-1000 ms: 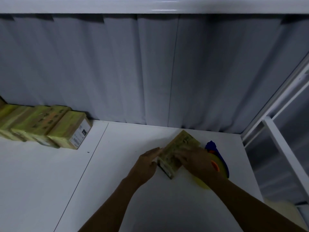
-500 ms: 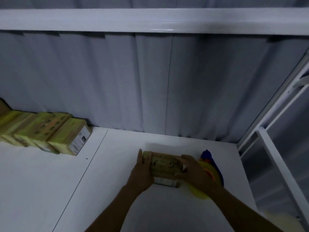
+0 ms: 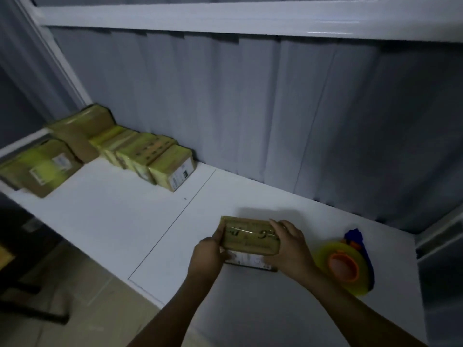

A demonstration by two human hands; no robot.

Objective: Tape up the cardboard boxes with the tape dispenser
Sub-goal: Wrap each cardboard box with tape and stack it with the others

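Observation:
A small taped cardboard box lies on the white table, held between both hands. My left hand grips its left end with the thumb on the top edge. My right hand curls over its right end. A white label shows on the box's near side. The tape dispenser, with a yellow roll, orange core and blue handle, lies on the table just right of my right hand, untouched.
Several taped boxes stand in a row against the grey curtain at the back left, with larger ones at the far left. The table's front edge runs diagonally, with tiled floor below. A white frame rail crosses overhead.
The box was turned from a diagonal tilt to lie level between my hands. The view swung left and down, so the row of boxes and the floor show more.

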